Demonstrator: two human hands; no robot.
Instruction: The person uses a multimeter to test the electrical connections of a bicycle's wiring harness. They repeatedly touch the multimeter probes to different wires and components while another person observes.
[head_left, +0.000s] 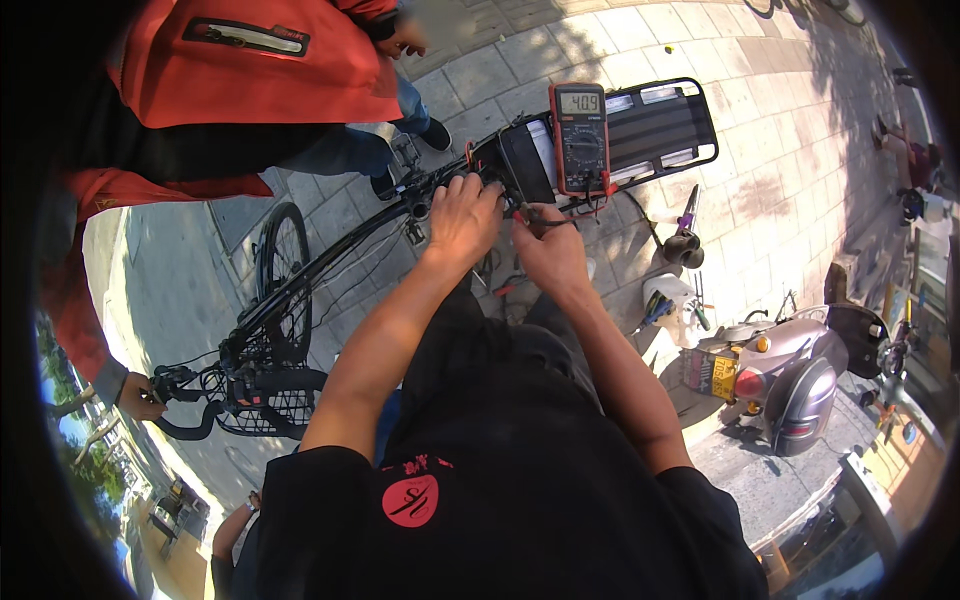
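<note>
My left hand point(466, 218) reaches over the black bicycle frame just ahead of the rear rack. Its fingers curl down among wires and dark parts, so whatever they grip is hidden. Close beside it, my right hand point(553, 250) is closed around a thin dark thing with a bit of red near its end; its kind cannot be told. A red-and-black multimeter point(581, 145) with a lit display lies on the rear rack point(655, 125), beyond my right hand. Test leads run from its lower end toward my hands. Loose coloured wires point(470, 155) stick up beyond my left fingers.
A person in a red jacket point(260, 80) stands at the far left, one hand point(140, 396) by the handlebar. A purple-handled tool point(689, 210), a white container point(675, 305) with tools, and a parked scooter point(790, 375) are on the right. Paving tiles surround the bicycle.
</note>
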